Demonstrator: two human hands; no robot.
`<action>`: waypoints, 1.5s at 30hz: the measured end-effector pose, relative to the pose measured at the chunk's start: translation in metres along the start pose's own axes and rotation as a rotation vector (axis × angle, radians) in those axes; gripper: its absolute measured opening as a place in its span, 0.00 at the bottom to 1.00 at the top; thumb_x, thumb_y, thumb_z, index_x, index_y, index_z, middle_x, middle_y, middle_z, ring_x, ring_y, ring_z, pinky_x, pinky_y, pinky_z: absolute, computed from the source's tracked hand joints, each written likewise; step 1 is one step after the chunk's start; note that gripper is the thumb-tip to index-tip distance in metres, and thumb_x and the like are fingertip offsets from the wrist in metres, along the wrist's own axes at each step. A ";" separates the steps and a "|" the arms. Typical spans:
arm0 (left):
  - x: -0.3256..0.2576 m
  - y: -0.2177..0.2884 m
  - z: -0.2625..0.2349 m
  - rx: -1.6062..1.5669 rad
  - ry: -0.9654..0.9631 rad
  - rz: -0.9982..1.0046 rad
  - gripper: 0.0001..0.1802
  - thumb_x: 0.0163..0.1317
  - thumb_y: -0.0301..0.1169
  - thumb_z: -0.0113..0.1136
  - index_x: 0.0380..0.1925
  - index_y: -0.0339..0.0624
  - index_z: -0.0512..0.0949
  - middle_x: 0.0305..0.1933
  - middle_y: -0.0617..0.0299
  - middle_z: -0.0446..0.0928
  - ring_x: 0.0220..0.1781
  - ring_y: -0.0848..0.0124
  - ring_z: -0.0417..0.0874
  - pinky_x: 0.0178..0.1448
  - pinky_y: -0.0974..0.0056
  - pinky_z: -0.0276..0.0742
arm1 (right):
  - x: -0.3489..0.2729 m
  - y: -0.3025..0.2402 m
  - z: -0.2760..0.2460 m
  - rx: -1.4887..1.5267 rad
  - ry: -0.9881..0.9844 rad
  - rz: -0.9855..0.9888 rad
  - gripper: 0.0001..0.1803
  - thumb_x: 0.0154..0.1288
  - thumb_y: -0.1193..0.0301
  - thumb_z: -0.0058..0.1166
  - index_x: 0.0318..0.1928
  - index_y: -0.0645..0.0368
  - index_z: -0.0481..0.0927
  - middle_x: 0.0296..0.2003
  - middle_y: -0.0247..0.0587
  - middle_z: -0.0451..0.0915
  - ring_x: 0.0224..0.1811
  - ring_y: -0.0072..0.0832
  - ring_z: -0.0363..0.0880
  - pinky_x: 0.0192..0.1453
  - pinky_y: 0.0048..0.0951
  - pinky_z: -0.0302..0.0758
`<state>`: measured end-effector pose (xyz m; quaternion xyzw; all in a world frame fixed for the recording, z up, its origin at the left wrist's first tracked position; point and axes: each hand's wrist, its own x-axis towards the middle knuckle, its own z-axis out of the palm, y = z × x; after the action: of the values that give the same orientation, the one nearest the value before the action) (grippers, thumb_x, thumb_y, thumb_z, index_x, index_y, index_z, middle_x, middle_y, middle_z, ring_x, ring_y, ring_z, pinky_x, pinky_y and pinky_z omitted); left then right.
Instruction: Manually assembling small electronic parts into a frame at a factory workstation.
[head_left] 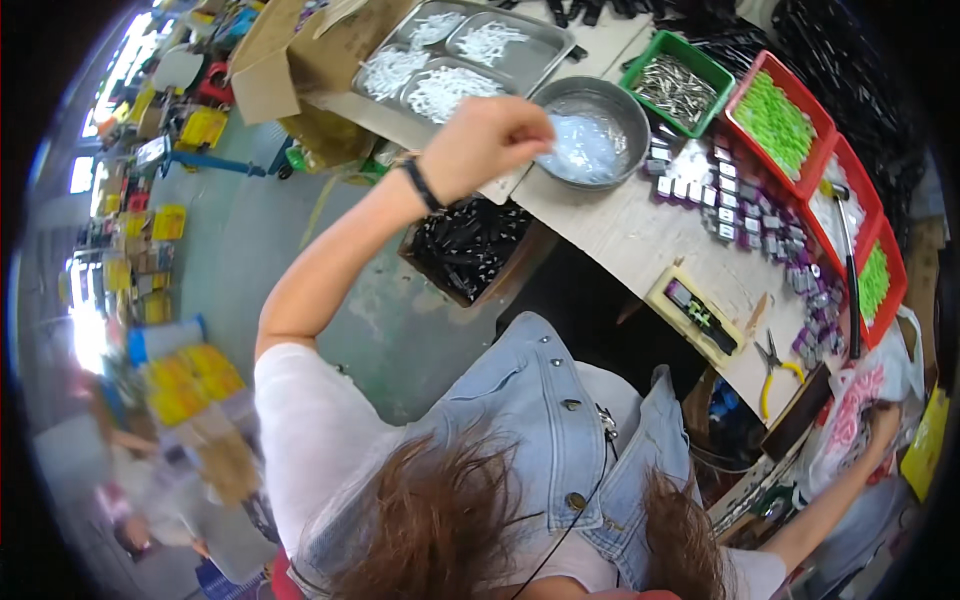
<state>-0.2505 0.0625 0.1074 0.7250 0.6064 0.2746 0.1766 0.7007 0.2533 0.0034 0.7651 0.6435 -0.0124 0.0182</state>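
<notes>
My left hand (pixel 490 145) is over the left rim of a round metal bowl (pixel 638 140). Its fingers are curled together in a pinch, and whatever they hold is too small or hidden to make out. Inside the bowl lies a translucent, pale bluish plastic heap (pixel 582 148). At the far right my right hand (pixel 882 425) reaches to a white and red plastic bag (pixel 850 395); its fingers are too dim and covered to read. Between the hands, a cream block (pixel 722 347) near the table edge carries a black, green and purple assembled piece (pixel 703 318).
Small purple-and-grey parts (pixel 727 205) spread across the table. A green bin (pixel 640 70) holds metal pins; red trays (pixel 815 165) hold green and white pieces. A long black-handled tool (pixel 852 270) leans there. Yellow pliers (pixel 770 380), a compartmented metal tray (pixel 545 55) and a box of black parts (pixel 465 245) surround.
</notes>
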 end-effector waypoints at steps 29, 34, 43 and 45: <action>-0.027 0.100 0.070 -0.966 -0.042 -0.240 0.06 0.60 0.23 0.66 0.37 0.33 0.86 0.35 0.62 0.85 0.36 0.80 0.82 0.43 0.75 0.78 | -0.305 -0.551 -0.086 1.410 -0.145 -0.681 0.13 0.58 0.90 0.58 0.44 0.69 0.79 0.44 0.46 0.82 0.50 0.34 0.82 0.56 0.32 0.78; -0.033 0.093 0.071 -1.031 -0.104 -0.267 0.08 0.60 0.25 0.67 0.37 0.33 0.85 0.35 0.60 0.85 0.36 0.80 0.83 0.43 0.75 0.78 | -0.304 -0.553 -0.090 1.133 0.087 -0.982 0.13 0.51 0.90 0.61 0.40 0.70 0.80 0.40 0.49 0.84 0.45 0.39 0.84 0.53 0.31 0.79; -0.022 0.098 0.112 -0.909 -0.248 -0.242 0.08 0.60 0.30 0.67 0.37 0.37 0.84 0.32 0.62 0.83 0.30 0.75 0.80 0.34 0.71 0.74 | -0.303 -0.513 -0.072 0.903 0.209 -0.827 0.11 0.54 0.84 0.63 0.40 0.63 0.85 0.37 0.43 0.85 0.38 0.30 0.83 0.46 0.27 0.78; -0.021 0.098 0.132 -0.542 0.051 0.145 0.08 0.54 0.30 0.70 0.32 0.44 0.82 0.30 0.64 0.79 0.32 0.70 0.77 0.34 0.65 0.71 | -0.305 -0.494 -0.061 0.967 0.041 -0.529 0.11 0.55 0.84 0.63 0.40 0.63 0.85 0.37 0.42 0.85 0.37 0.26 0.81 0.45 0.24 0.76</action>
<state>-0.0953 0.0326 0.0576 0.6857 0.4616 0.4569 0.3286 0.1618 0.0400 0.0714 0.4986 0.7349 -0.2959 -0.3516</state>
